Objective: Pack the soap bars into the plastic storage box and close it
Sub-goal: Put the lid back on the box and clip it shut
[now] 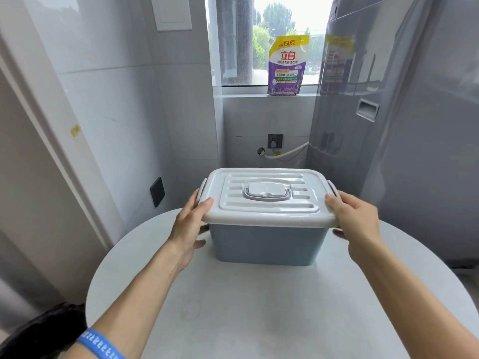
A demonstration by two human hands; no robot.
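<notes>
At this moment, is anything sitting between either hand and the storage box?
Nothing visible. The left hand and right hand already grip the ends of the white lid, which sits on the blue storage box on the round table. No soap bars are in view.

Single head view, angled forward-down, close over round table (259, 307).

Near table (233, 307): bare — open reach.
Far edge: box (264, 244) blocks, left hand (190, 224) and right hand (355, 221) flanking it.
</notes>
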